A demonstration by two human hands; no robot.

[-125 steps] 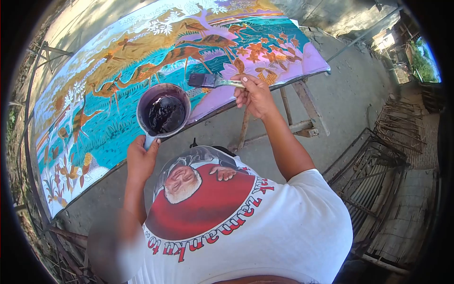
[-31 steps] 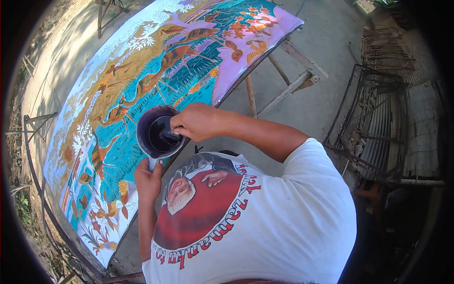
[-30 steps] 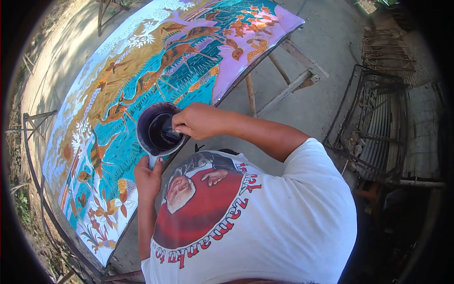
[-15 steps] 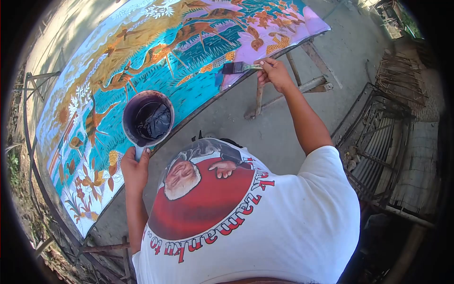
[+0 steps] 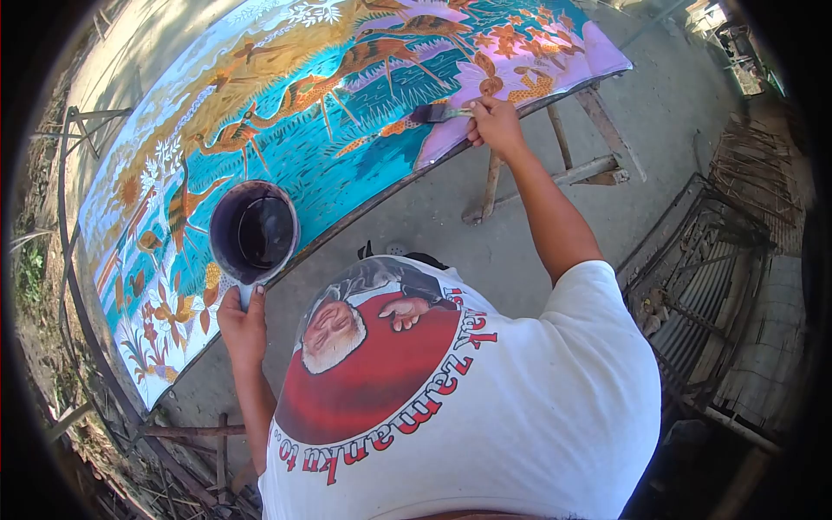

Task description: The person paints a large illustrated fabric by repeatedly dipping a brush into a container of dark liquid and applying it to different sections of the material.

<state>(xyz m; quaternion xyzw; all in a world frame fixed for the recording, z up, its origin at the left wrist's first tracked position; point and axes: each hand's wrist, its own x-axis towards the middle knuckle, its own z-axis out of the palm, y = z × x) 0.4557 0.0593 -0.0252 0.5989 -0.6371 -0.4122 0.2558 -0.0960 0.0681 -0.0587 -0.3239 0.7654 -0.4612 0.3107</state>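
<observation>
My left hand (image 5: 243, 328) is closed round the handle of a dipper (image 5: 291, 201) with dark liquid inside, held over the near edge of a painted cloth (image 5: 295, 165). Between the fingers of my right hand (image 5: 497, 124) is the pale handle of a flat paintbrush (image 5: 428, 113). Its wide dark bristles lie at the cloth, where the teal water area meets a pink patch, close to an orange-dotted shape. Orange birds, leaves and flowers, white plants and a pale blue border cover the cloth.
The cloth is stretched along a frame edge (image 5: 373, 207), with wooden legs (image 5: 559, 136) below its right part. On the right stand a dark metal frame (image 5: 667, 225) and corrugated sheets (image 5: 693, 290). Sticks and poles (image 5: 186, 431) lie at lower left.
The brush has moved up and inward from the cloth's edge, and the spot near the edge now looks teal. The dipper has shifted left and tilted, its liquid moving inside.
</observation>
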